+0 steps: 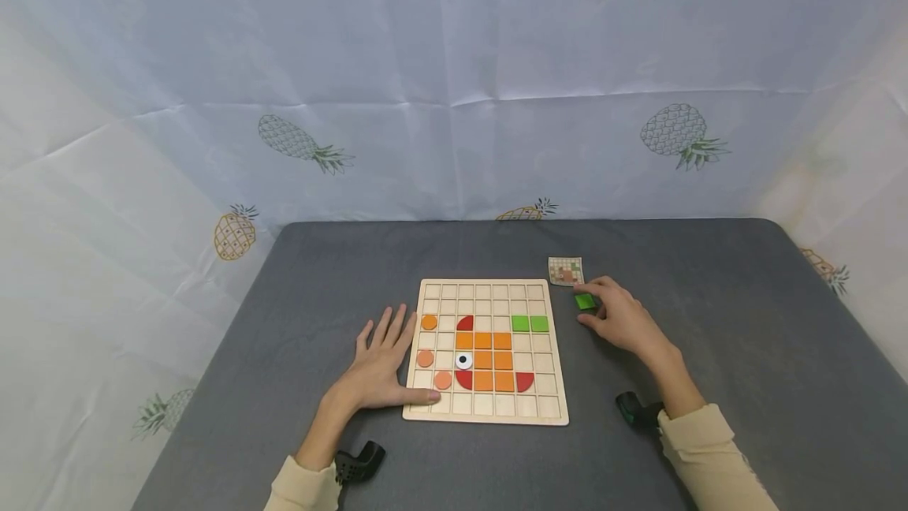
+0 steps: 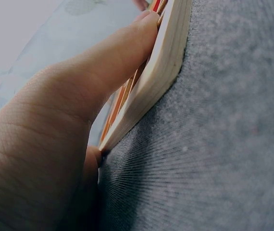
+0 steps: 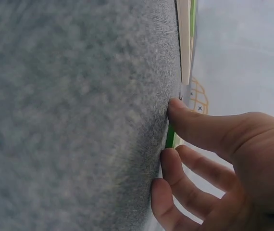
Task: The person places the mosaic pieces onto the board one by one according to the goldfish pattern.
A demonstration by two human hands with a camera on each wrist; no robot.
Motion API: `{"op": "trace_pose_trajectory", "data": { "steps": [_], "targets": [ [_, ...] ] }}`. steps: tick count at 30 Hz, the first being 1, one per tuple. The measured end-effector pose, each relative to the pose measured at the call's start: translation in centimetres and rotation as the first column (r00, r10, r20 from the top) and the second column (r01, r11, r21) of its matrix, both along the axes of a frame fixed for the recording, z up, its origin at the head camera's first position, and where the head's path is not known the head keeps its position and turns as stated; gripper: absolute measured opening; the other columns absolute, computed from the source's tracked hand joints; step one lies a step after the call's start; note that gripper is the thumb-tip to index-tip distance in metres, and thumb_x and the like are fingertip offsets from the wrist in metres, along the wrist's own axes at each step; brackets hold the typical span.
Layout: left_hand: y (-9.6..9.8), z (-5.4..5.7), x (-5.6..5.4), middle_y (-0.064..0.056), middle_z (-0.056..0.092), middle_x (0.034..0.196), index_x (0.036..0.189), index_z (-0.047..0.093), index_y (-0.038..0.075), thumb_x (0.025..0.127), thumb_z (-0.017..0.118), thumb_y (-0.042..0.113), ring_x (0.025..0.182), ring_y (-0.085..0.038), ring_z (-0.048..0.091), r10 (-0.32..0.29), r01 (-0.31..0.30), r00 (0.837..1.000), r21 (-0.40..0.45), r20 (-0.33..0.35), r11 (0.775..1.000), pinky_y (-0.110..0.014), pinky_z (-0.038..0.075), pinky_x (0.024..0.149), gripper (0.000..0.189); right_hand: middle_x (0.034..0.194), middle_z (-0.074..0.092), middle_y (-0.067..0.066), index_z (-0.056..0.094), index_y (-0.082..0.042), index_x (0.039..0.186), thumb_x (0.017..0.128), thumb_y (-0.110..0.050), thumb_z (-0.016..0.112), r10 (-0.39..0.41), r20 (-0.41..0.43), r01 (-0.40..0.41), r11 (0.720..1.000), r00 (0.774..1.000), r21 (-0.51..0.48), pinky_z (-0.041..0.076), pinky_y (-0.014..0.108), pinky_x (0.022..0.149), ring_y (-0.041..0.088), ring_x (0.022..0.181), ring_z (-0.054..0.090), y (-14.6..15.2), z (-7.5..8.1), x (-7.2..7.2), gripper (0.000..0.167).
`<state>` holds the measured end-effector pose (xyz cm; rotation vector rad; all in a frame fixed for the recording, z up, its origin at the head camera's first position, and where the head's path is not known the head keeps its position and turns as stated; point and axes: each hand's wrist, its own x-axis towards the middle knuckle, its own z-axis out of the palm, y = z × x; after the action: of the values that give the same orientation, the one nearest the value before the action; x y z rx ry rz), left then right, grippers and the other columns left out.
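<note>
A square wooden grid board (image 1: 485, 408) lies on the table with coloured tiles in some cells. My left hand (image 1: 383, 369) rests at its left edge, fingers spread and fairly straight, thumb (image 2: 122, 53) over the near-left corner. To the right of the board, my right hand (image 1: 620, 318) is down at a green tile (image 1: 585, 301) on the tabletop. Thumb and fingers stand on either side of that tile; in the head view a small gap shows on the thumb side. The right wrist view has the green tile (image 3: 169, 136) partly hidden between thumb and fingertips.
A small pattern card (image 1: 565, 271) lies beyond the right hand, near the board's far-right corner. Two green tiles (image 1: 530, 324), several orange squares (image 1: 493, 361), red quarter-circles, round discs and an eye disc (image 1: 463, 360) sit on the grid. A pineapple-print cloth hangs behind the grey table (image 1: 340, 259).
</note>
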<state>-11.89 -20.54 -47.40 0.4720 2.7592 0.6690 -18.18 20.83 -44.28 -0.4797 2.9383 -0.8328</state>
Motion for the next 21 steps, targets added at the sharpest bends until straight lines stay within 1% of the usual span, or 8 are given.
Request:
{"op": "trace_pose_trajectory", "data": {
  "steps": [7, 10, 15, 21],
  "targets": [
    [0.05, 0.14, 0.06, -0.025, 0.003, 0.183, 0.174, 0.013, 0.003, 0.075, 0.081, 0.071, 0.17, -0.052, -0.002, 0.001, -0.001, 1.0, 0.002, -0.003, 1.0, -0.077, 0.0, 0.129, 0.139, 0.136, 0.06, 0.034, 0.064, 0.011, 0.141, 0.097, -0.006, 0.079, -0.001, 0.03, 0.001, 1.0, 1.0, -0.008, 0.05, 0.04, 0.069, 0.023, 0.082, 0.061, 0.18, -0.12, 0.0, 0.049],
    [0.04, 0.13, 0.17, -0.026, 0.003, 0.183, 0.174, 0.014, 0.002, 0.074, 0.081, 0.071, 0.17, -0.052, -0.001, 0.004, -0.004, 1.0, 0.018, -0.01, 1.0, -0.077, -0.001, 0.129, 0.139, 0.131, 0.062, 0.033, 0.067, 0.012, 0.137, 0.097, -0.005, 0.078, 0.004, 0.017, -0.004, 1.0, 1.0, -0.006, 0.051, 0.041, 0.069, 0.024, 0.082, 0.062, 0.18, -0.27, 0.02, 0.045],
    [0.02, 0.03, 0.32, -0.028, 0.005, 0.182, 0.173, 0.016, 0.0, 0.073, 0.081, 0.072, 0.169, -0.054, 0.001, 0.007, -0.006, 1.0, 0.038, -0.026, 0.999, -0.077, 0.0, 0.128, 0.139, 0.12, 0.066, 0.028, 0.073, 0.009, 0.129, 0.098, -0.002, 0.075, -0.007, -0.006, 0.007, 1.0, 1.0, 0.001, 0.049, 0.041, 0.069, 0.025, 0.082, 0.059, 0.02, -0.49, 0.01, 0.033],
    [0.13, 0.15, 0.15, -0.025, 0.002, 0.183, 0.174, 0.013, 0.003, 0.074, 0.08, 0.071, 0.17, -0.051, -0.002, 0.007, -0.007, 1.0, 0.008, -0.004, 1.0, -0.077, -0.001, 0.129, 0.139, 0.114, 0.067, 0.024, 0.075, 0.006, 0.125, 0.099, -0.004, 0.075, -0.022, -0.013, 0.023, 0.999, 1.0, 0.026, 0.05, 0.046, 0.071, 0.027, 0.085, 0.059, -0.34, -0.46, 0.12, 0.028]
  ]
}}
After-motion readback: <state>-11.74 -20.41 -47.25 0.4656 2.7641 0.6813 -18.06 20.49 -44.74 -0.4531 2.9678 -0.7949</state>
